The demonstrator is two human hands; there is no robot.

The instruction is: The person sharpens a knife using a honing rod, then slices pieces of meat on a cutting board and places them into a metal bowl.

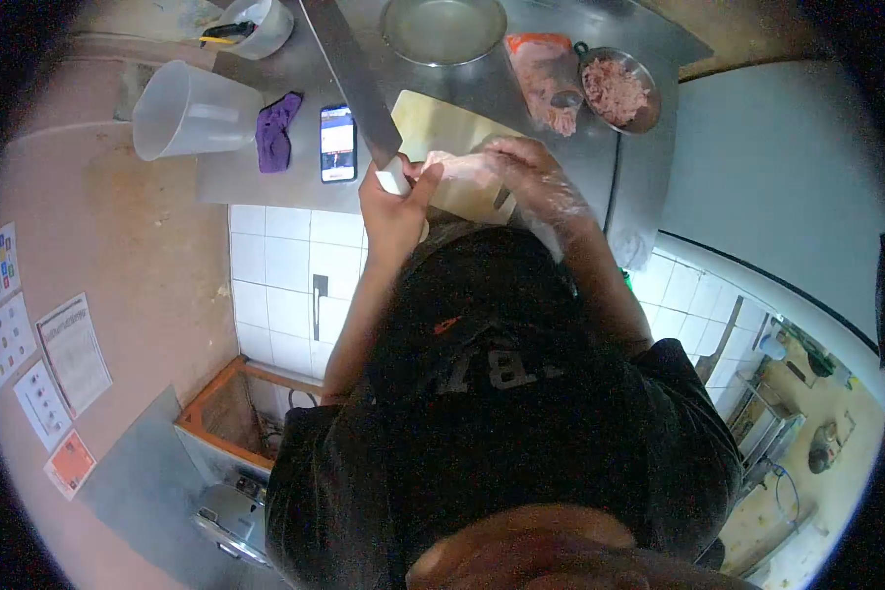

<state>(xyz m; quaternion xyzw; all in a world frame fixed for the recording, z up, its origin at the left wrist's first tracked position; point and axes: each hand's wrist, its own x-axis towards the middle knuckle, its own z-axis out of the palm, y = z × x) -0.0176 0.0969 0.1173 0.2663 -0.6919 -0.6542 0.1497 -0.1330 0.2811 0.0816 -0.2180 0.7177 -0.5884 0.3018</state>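
My left hand [395, 211] is closed around the white handle [393, 180] of a large knife, whose broad blade [349, 79] points up and away over the counter. Clear crinkled plastic, like a thin glove, covers my right hand [526, 172] and wrist. Between my hands stretches a pale, shiny, blurred piece [457, 169]; whether it is plastic or meat I cannot tell. The left fingertips pinch its near end, and my right fingers curl at its other end. Below both hands lies a pale cutting board [442, 118], with a dark object partly hidden at its right edge.
On the steel counter stand a clear plastic jug [192, 113], a purple cloth [277, 133], a lit phone [338, 145] and a round metal plate [442, 29]. Farther right are a pack of pink meat [541, 79] and a pan [646, 116] of minced meat. A white tub [265, 34] sits back left.
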